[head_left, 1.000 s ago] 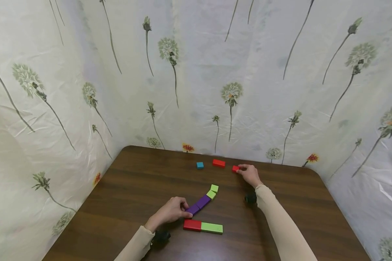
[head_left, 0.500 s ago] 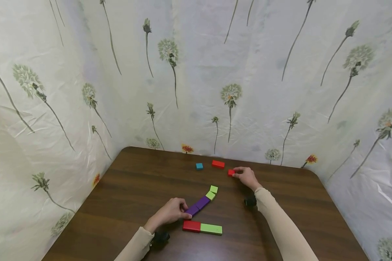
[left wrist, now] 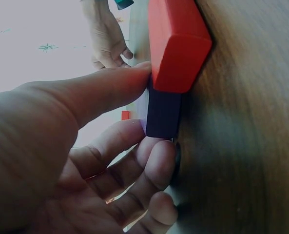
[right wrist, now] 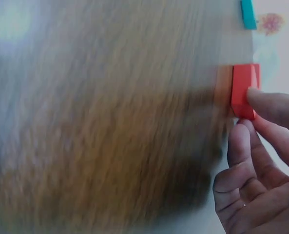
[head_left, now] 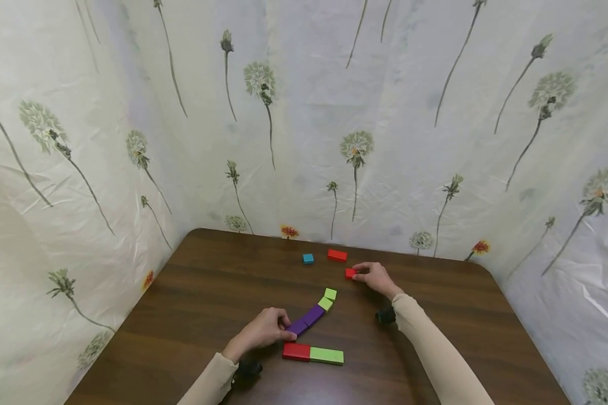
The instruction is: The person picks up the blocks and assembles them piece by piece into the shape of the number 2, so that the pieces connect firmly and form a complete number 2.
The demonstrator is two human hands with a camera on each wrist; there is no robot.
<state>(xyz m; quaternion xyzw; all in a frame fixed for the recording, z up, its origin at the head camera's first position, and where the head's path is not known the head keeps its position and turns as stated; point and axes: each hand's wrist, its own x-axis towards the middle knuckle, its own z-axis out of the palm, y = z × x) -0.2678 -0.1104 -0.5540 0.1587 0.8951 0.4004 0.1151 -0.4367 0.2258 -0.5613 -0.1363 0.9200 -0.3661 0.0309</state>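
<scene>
My left hand pinches the near end of a purple block between thumb and fingers; the left wrist view shows this purple block just beyond a red block. A second purple block and two small light-green blocks continue from it in a bent row. At the far right of that row, my right hand pinches a small red block with thumb and fingertips. The right wrist view shows the small red block close to the tabletop.
Nearer the person, a red block and a longer light-green block lie end to end. Toward the back lie a blue block and another red block. A flowered curtain borders the brown wooden table.
My right hand has moved left and nearer with the small red block, toward the light-green end of the row. The left hand keeps its pinch on the purple block.
</scene>
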